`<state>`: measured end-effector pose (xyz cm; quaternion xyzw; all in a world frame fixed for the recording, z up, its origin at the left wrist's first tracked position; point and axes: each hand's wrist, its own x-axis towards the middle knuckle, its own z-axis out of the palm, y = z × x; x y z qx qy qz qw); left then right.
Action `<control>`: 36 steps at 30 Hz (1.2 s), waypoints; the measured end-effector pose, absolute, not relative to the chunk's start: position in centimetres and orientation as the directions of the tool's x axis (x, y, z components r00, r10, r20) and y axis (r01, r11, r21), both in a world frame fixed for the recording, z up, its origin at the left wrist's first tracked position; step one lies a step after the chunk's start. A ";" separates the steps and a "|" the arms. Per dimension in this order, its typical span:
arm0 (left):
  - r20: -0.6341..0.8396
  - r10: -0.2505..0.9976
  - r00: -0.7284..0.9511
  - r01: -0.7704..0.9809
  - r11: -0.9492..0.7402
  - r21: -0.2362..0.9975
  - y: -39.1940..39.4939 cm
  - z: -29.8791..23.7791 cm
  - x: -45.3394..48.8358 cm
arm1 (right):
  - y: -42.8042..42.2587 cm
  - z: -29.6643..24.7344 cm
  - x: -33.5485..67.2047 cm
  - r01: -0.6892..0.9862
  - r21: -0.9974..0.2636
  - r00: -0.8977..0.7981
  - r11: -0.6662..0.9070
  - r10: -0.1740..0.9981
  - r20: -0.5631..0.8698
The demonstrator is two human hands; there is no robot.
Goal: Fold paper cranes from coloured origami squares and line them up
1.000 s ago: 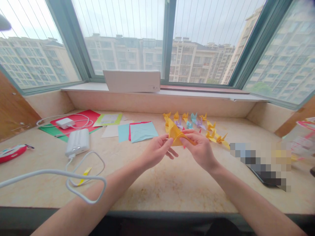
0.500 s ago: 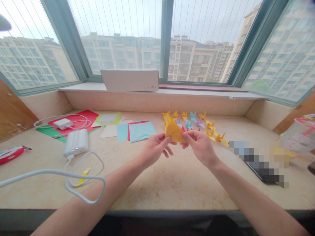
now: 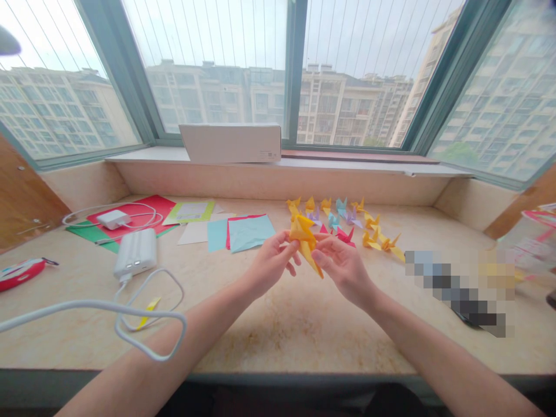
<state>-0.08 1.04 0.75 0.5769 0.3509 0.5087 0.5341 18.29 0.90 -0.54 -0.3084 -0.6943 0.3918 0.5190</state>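
A yellow folded origami paper (image 3: 303,227) is up off the counter, between my two hands. My left hand (image 3: 277,253) pinches its left side with thumb and fingers, the other fingers curled beneath. On the other side, my right hand (image 3: 341,260) has its thumb and fingertips closed on the paper's right part. One narrow pointed flap slants down toward me beside the right thumb. Just behind the hands stand several finished paper cranes, such as a yellow crane (image 3: 371,222), a blue crane (image 3: 333,220) and a red crane (image 3: 346,236).
Blue paper sheets (image 3: 251,233) lie left of my hands. Farther left are a red sheet (image 3: 143,211), a white power bank (image 3: 135,253) and a looping white cable (image 3: 147,307). A partly blurred phone (image 3: 471,317) rests at right, near a clear plastic container (image 3: 532,243).
The yellow paper has turned from a broad flat face to a narrower shape with a point hanging down. My right hand has shifted its grip slightly lower and its fingers have moved.
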 end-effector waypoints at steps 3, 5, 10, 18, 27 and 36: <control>0.206 0.944 0.258 -0.155 -0.170 0.973 0.9 0.9 0.0 | 0.8 -0.4 18.1 -0.104 -0.902 -0.271 0.418 0.861 0.430; 0.205 0.945 0.255 -0.164 -0.166 0.972 0.8 1.0 0.0 | 0.8 -0.2 18.0 -0.171 -0.908 -0.278 0.382 0.866 0.416; 0.200 0.941 0.274 -0.136 -0.167 0.976 0.8 1.0 0.1 | 0.7 0.7 18.2 -0.209 -0.930 -0.372 0.302 0.855 0.361; 0.267 0.959 0.097 0.041 -0.272 0.962 1.2 0.2 0.0 | 0.8 0.3 18.0 -0.145 -0.945 -0.484 0.294 0.811 0.327; 0.432 0.901 0.040 0.273 -0.425 0.863 0.8 0.4 -0.3 | 1.1 -0.4 17.6 -0.118 -0.960 -0.450 0.252 0.849 0.278; 0.475 0.861 0.184 0.368 -0.508 0.779 0.1 0.6 0.2 | 1.5 -0.8 17.8 -0.074 -0.934 -0.421 0.350 0.838 0.348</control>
